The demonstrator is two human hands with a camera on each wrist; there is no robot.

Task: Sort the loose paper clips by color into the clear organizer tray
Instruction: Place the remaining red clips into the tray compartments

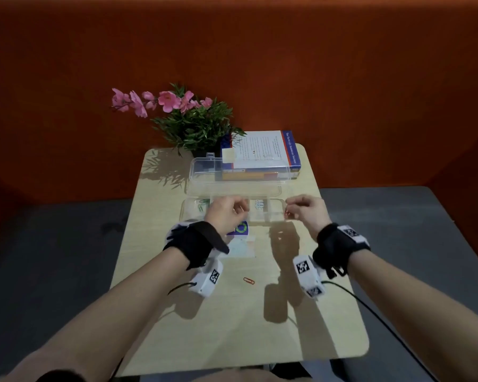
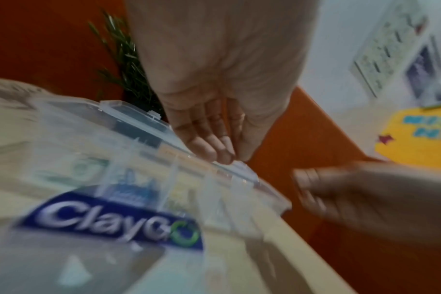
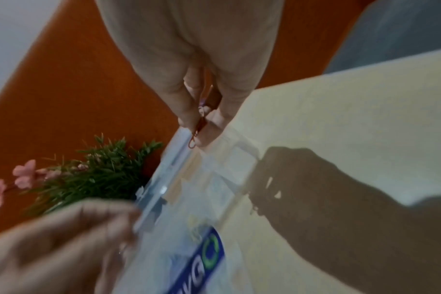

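Observation:
The clear organizer tray (image 1: 186, 212) lies open mid-table, its lid (image 1: 233, 176) folded back. Green clips (image 1: 203, 205) fill the leftmost compartment and blue clips (image 1: 260, 204) one further right. My right hand (image 1: 301, 210) hovers over the tray's right end, thumb and finger pinching a red paper clip (image 3: 195, 135). My left hand (image 1: 226, 213) hangs over the tray's middle, fingertips (image 2: 214, 147) bunched against the thumb; nothing shows between them. One loose red clip (image 1: 249, 280) lies on the table near me.
A blue ClayGo label (image 1: 242, 228) sits on the tabletop just in front of the tray. Behind the tray are stacked books (image 1: 262, 153) and a potted plant with pink flowers (image 1: 188, 119). A black cable (image 1: 370, 307) trails from my right wrist.

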